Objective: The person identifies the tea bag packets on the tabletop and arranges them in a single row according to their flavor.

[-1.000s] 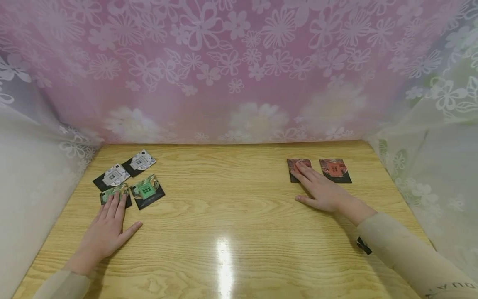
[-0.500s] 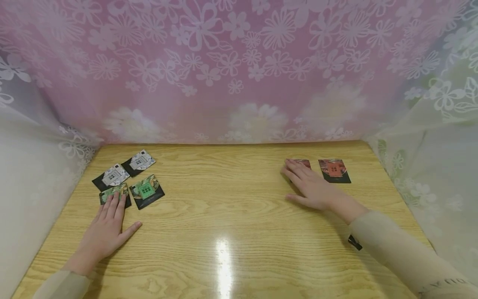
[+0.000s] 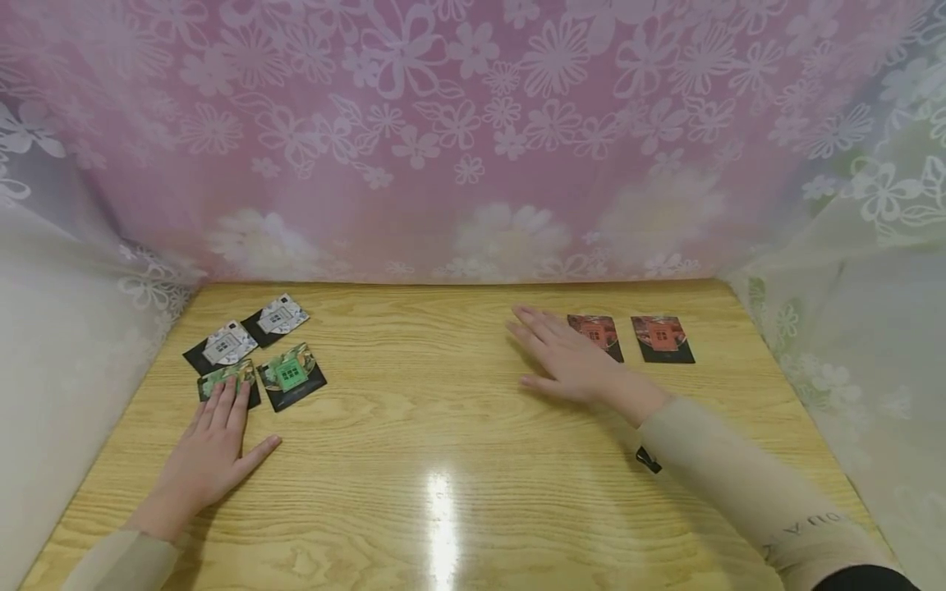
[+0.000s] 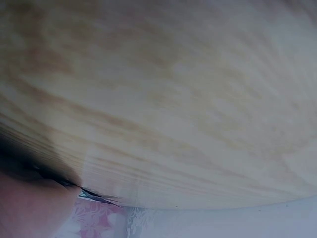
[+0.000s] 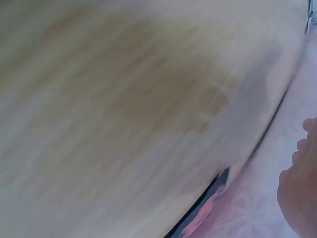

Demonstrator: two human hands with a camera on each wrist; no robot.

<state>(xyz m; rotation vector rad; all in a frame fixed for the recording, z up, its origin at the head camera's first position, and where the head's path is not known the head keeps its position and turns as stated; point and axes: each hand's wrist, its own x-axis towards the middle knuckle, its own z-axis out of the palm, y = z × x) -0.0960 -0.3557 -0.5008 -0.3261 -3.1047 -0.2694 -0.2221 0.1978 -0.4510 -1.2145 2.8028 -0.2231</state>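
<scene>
A: Starting at the left of the wooden worktop (image 3: 443,410), we find four square cards grouped together: two grey cards at the far side (image 3: 222,348) (image 3: 279,317), and two green cards nearer us (image 3: 227,381) (image 3: 291,376). Each looks like a flat, thin card with a dark border and a small house-like print.

B: We record the left hand (image 3: 210,447) as released: palm down, fingers straight, thumb spread. Its fingertips (image 3: 231,392) rest on the near edge of the left green card. We judge that this flat contact pins the card in place rather than lifting it.

A: The centre of the worktop is bare, glossy wood grain with a bright glare patch.

B: To the right, we see the right hand (image 3: 565,361) also released, fingers extended and slightly spread, holding nothing. It lies low over the wood just left of the first red card (image 3: 597,332); we cannot tell whether it touches the surface.

A: The second red card (image 3: 662,337) lies beside the first, apart from it, both flat and level with each other. We judge the grouping to follow colour.

B: Behind and at both sides hangs a sheer floral curtain (image 3: 473,139), pink at the back. The wrist views are blurred; we read only wood grain there.
</scene>
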